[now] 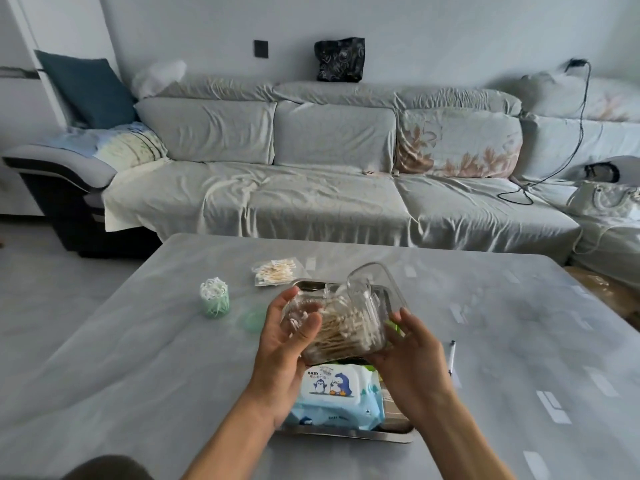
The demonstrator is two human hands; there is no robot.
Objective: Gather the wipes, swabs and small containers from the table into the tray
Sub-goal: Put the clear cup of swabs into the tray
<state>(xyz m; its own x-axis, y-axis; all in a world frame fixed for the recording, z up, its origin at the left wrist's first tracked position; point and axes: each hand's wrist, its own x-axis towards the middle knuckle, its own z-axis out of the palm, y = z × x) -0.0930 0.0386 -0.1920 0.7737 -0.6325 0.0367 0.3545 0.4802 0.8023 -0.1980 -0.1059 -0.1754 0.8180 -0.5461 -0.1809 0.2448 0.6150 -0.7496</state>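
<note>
A clear plastic box of wooden cotton swabs point(346, 323), its hinged lid flipped up, is held tilted above the steel tray point(349, 435). My left hand point(287, 341) grips its left end and my right hand point(412, 355) supports its right side. A blue baby wipes pack point(337, 396) with penguins lies in the tray's near half. Left of the tray stands a green open cup of swabs point(214, 296), with its green lid point(252, 319) flat on the table beside it. A clear bag of wooden swabs point(275, 270) lies beyond the tray.
A white pen point(451, 358) lies on the grey table point(138, 358) to the right of the tray. A long grey sofa point(311, 188) runs behind the table, with a white handbag point(606, 199) on its right end.
</note>
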